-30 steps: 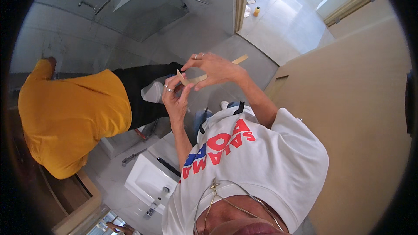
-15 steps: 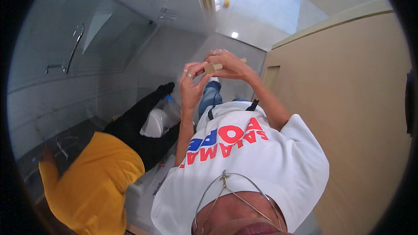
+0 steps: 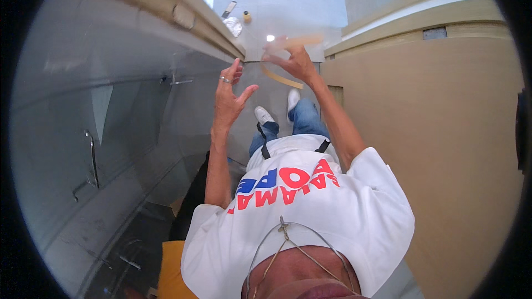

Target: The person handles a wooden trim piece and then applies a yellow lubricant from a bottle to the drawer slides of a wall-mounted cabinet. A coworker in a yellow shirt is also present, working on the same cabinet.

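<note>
Pinched in my right hand is a thin, bendy tan strip. One end curves down below the fingers, and a wider part above them is smeared by motion, so I cannot make out its exact kind. My left hand hovers to the left of it, apart from the strip, with thumb and fingers spread and nothing in them. Both hands are raised over the grey floor, above my white shoes.
A wooden door stands close on my right, and a pale door frame rises ahead to the left. Through the doorway a yellow bottle and a white cloth lie on the tiles. A person in a yellow top is at lower left.
My hands have moved apart. The strip, bunched between both hands before, now hangs in a curve from the right one. My view has shifted toward the doorway, and the other person shows less.
</note>
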`<state>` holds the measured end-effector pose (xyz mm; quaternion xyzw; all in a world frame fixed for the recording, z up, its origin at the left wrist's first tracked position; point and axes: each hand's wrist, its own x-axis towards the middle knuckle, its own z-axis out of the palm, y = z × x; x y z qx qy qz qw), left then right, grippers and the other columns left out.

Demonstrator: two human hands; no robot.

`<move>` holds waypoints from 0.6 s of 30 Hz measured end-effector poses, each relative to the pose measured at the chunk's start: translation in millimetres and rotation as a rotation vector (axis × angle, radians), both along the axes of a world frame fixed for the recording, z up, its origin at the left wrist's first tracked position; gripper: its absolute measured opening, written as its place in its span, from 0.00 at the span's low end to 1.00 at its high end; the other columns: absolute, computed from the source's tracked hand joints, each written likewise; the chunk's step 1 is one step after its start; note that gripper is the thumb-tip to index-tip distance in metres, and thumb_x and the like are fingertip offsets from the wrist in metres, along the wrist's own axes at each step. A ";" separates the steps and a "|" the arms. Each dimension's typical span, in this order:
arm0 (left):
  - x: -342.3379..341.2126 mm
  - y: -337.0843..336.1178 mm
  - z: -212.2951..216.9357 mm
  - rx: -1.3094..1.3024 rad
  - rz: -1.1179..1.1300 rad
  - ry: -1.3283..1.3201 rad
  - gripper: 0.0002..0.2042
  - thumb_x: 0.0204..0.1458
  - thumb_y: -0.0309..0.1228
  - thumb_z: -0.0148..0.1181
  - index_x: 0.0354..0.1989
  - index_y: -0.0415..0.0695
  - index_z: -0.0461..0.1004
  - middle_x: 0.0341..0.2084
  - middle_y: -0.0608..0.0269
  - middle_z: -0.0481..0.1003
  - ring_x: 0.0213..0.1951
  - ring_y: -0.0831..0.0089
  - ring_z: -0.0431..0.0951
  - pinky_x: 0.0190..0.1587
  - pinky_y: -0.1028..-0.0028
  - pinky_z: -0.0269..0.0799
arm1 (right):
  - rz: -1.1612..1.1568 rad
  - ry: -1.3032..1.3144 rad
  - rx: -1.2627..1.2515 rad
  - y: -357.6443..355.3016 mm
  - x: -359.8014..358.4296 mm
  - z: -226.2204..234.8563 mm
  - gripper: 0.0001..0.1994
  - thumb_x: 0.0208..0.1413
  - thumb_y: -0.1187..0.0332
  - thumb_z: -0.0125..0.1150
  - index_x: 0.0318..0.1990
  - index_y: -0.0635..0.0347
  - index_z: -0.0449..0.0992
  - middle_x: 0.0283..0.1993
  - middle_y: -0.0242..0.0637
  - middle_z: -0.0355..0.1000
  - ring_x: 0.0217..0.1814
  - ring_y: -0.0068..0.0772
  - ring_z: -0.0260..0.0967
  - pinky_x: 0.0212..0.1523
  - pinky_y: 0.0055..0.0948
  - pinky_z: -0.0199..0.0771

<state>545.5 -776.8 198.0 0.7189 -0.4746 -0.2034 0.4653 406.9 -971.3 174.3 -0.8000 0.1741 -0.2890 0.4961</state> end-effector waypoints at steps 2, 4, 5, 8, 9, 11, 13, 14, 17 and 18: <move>9.2 -26.4 -16.9 0.088 -0.069 -0.035 0.39 0.46 0.34 0.73 0.68 0.47 0.60 0.50 0.53 0.71 0.47 0.60 0.76 0.50 0.64 0.74 | -0.084 -0.087 0.038 -38.0 8.8 -9.1 0.11 0.49 0.65 0.73 0.39 0.57 0.83 0.43 0.34 0.81 0.48 0.34 0.76 0.52 0.34 0.71; 22.4 -50.0 -33.5 0.175 -0.119 -0.059 0.37 0.48 0.36 0.71 0.67 0.46 0.61 0.50 0.52 0.71 0.46 0.60 0.76 0.48 0.64 0.74 | -0.172 -0.088 0.043 -73.5 24.5 -19.1 0.09 0.50 0.66 0.72 0.36 0.59 0.81 0.42 0.35 0.80 0.45 0.33 0.76 0.48 0.31 0.73; 15.5 -64.4 -45.9 0.226 -0.130 -0.068 0.36 0.49 0.37 0.70 0.67 0.45 0.61 0.50 0.52 0.71 0.46 0.60 0.76 0.48 0.64 0.74 | -0.205 -0.093 0.049 -98.9 23.1 -30.7 0.08 0.50 0.67 0.72 0.34 0.60 0.80 0.41 0.35 0.80 0.43 0.33 0.77 0.47 0.30 0.74; 11.4 -102.3 -74.2 0.414 -0.155 -0.067 0.35 0.52 0.37 0.68 0.68 0.46 0.60 0.52 0.51 0.70 0.48 0.59 0.76 0.49 0.64 0.74 | -0.299 -0.039 0.064 -175.5 35.3 -65.0 0.10 0.50 0.66 0.72 0.37 0.60 0.81 0.41 0.35 0.80 0.43 0.31 0.77 0.46 0.29 0.74; 11.7 -111.9 -83.1 0.481 -0.162 -0.061 0.34 0.53 0.37 0.68 0.68 0.47 0.60 0.53 0.51 0.70 0.49 0.59 0.75 0.50 0.64 0.74 | -0.337 -0.003 0.113 -196.3 38.4 -80.2 0.10 0.51 0.66 0.72 0.37 0.60 0.81 0.41 0.35 0.80 0.43 0.30 0.77 0.47 0.29 0.74; 12.0 -131.2 -113.2 0.564 -0.048 0.052 0.34 0.52 0.39 0.68 0.66 0.43 0.62 0.51 0.50 0.71 0.46 0.59 0.75 0.47 0.64 0.74 | -0.413 0.047 0.186 -250.5 58.4 -118.7 0.10 0.51 0.65 0.72 0.38 0.59 0.82 0.42 0.35 0.80 0.43 0.29 0.77 0.48 0.29 0.73; 9.1 -130.6 -142.4 0.663 0.012 0.174 0.34 0.52 0.40 0.68 0.65 0.41 0.63 0.50 0.49 0.71 0.44 0.59 0.76 0.46 0.64 0.74 | -0.471 0.149 0.239 -297.8 60.6 -161.4 0.12 0.52 0.62 0.71 0.41 0.58 0.82 0.42 0.35 0.80 0.43 0.28 0.77 0.47 0.28 0.73; 5.0 -135.6 -162.1 0.688 0.035 0.237 0.33 0.53 0.40 0.68 0.65 0.40 0.63 0.50 0.48 0.71 0.45 0.59 0.76 0.47 0.64 0.74 | -0.510 0.144 0.289 -322.1 61.2 -182.0 0.13 0.52 0.61 0.70 0.41 0.58 0.82 0.42 0.35 0.80 0.43 0.28 0.77 0.47 0.28 0.73; -12.9 -157.9 -198.2 0.782 0.121 0.457 0.31 0.55 0.39 0.66 0.64 0.39 0.65 0.51 0.46 0.72 0.46 0.58 0.77 0.48 0.63 0.75 | -0.620 0.208 0.405 -389.2 55.8 -253.3 0.16 0.51 0.57 0.70 0.42 0.58 0.82 0.42 0.37 0.80 0.42 0.31 0.78 0.45 0.29 0.73; -19.6 -164.1 -206.5 0.817 0.148 0.530 0.30 0.55 0.39 0.65 0.64 0.38 0.65 0.51 0.45 0.72 0.46 0.57 0.78 0.49 0.63 0.75 | -0.663 0.241 0.440 -408.0 47.9 -278.4 0.17 0.51 0.56 0.69 0.42 0.58 0.82 0.42 0.38 0.80 0.42 0.32 0.78 0.45 0.30 0.74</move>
